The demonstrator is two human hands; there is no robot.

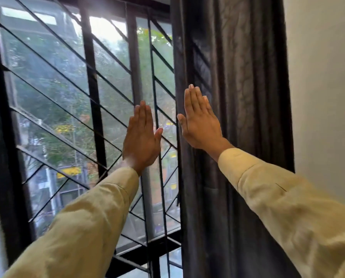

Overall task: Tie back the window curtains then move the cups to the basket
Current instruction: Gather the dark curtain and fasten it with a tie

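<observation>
Beside dark grey pleated fabric curtain (247,77): tie-back step. My left hand (140,135), right hand (199,121) were flat-fingered, empty; gathering folds seemed due.

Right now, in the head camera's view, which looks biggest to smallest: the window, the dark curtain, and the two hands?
1. The window, filling the left and middle of the picture.
2. The dark curtain, a tall band on the right.
3. The left hand and right hand look about alike, so I leave them unranked.
</observation>
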